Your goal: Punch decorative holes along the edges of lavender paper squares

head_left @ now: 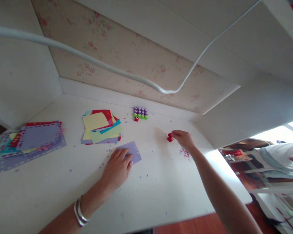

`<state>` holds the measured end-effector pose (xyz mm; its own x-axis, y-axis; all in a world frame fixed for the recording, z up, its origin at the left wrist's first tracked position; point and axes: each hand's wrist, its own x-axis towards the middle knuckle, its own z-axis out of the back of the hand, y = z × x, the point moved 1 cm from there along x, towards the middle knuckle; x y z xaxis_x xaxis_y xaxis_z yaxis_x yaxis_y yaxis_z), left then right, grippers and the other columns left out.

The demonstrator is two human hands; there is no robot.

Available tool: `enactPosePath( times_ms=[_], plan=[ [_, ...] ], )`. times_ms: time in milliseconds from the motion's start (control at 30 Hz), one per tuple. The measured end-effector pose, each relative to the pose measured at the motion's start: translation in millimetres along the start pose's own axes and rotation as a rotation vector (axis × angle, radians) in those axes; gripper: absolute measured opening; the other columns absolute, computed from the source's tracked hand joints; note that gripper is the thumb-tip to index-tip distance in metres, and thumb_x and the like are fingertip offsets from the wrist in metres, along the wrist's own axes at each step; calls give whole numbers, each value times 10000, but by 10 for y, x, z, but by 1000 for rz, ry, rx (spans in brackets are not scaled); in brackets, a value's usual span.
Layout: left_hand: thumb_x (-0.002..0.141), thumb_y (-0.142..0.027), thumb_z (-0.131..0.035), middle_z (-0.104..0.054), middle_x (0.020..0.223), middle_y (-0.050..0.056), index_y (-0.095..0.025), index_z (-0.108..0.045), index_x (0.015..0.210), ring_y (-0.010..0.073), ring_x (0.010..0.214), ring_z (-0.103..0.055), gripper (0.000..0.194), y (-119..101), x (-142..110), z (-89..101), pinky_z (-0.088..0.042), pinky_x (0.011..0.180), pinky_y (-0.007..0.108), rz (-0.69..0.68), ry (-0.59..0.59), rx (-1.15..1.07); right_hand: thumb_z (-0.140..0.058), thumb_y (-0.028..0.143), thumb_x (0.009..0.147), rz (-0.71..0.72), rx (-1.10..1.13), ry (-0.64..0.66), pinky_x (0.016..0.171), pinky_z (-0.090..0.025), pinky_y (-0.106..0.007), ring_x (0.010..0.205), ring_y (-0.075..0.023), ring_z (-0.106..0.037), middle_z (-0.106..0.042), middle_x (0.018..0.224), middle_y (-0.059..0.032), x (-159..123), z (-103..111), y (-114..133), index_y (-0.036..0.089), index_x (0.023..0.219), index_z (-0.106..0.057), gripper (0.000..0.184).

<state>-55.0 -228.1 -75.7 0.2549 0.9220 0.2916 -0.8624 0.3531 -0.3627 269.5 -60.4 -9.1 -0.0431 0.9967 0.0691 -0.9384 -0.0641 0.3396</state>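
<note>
My left hand [119,166] lies with its fingers spread over a sheet of purple paper [135,152], flat on the white desk. Small holes run along that sheet's edge. At the right, the fingertips of my right hand [184,139] are pinched on a small red craft punch [170,137], at or just above the desk. Beside this hand lies a scatter of red and pink paper bits [185,153]. Purple paper dots are strewn around my left hand.
Several purple and green punches [140,112] stand in rows near the back wall, with another red punch [136,119] in front. A pile of coloured paper [97,122] and a stack of punched sheets [39,136] lie leftward. A white cable [136,77] hangs across the view.
</note>
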Motion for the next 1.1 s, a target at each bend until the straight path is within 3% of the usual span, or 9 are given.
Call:
enactPosePath(
  times_ms=[267,433,700,900,1000,1100],
  plan=[
    [908,-217,-517,-594,1192,104,-183,-656,1108,256,1156,-505,245,22,0,-7,-348,1083,462,6,-8,-15,-595,379,788,13,-167,18,786,-503,-292,925,-228,-697,-764,946,28,352,-54,-94,319,871,-780,211],
    [910,-221,-517,-594,1193,101,-184,-650,1113,252,1151,-505,246,26,-1,4,-347,1084,467,3,-1,-17,-614,296,759,21,-207,66,761,-497,-258,896,-206,-700,-766,918,43,452,23,-208,325,860,-779,196],
    [919,-227,-503,-590,1197,98,-194,-646,1118,253,1151,-504,248,31,6,17,-343,1085,470,-3,7,-14,-605,221,745,39,-225,183,741,-506,-255,840,-186,-706,-764,845,55,357,-25,-335,321,912,-767,253],
    [917,-226,-510,-591,1191,98,-196,-645,1109,250,1149,-508,237,30,6,21,-335,1086,463,-2,14,-20,-518,351,852,42,-291,137,800,-488,-280,916,-205,-682,-745,1019,-27,319,-58,-243,271,1094,-730,331],
    [919,-231,-507,-587,1198,101,-198,-643,1113,254,1152,-503,240,31,6,18,-332,1084,467,-5,13,-6,-573,396,818,94,-321,201,787,-479,-278,906,-217,-675,-753,956,-26,321,-93,-176,282,972,-770,275],
    [922,-231,-501,-586,1198,101,-195,-642,1120,256,1149,-501,246,34,8,19,-334,1081,469,-10,22,-2,-614,325,779,144,-342,263,788,-466,-276,890,-215,-671,-757,896,-16,261,-119,-147,295,860,-787,194]
  ],
)
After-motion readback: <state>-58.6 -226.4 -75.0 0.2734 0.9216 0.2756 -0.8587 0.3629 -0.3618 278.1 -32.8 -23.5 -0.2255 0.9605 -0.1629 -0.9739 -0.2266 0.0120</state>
